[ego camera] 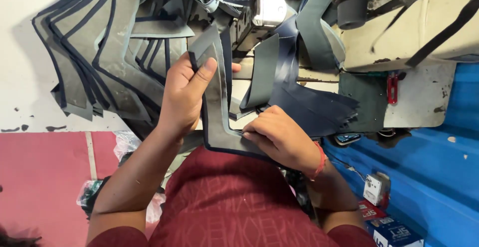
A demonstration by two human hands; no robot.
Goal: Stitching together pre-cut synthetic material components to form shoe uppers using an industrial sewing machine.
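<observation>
Left hand (pixel 182 95) and right hand (pixel 279 135) each clenched 1 end of grey L-shaped piece (pixel 217 107), fingers pinching.

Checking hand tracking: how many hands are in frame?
2. The left hand grips the upper arm of an L-shaped grey fabric piece with navy edging. The right hand presses on the piece's lower arm, near the corner. No other person's hands show.
</observation>
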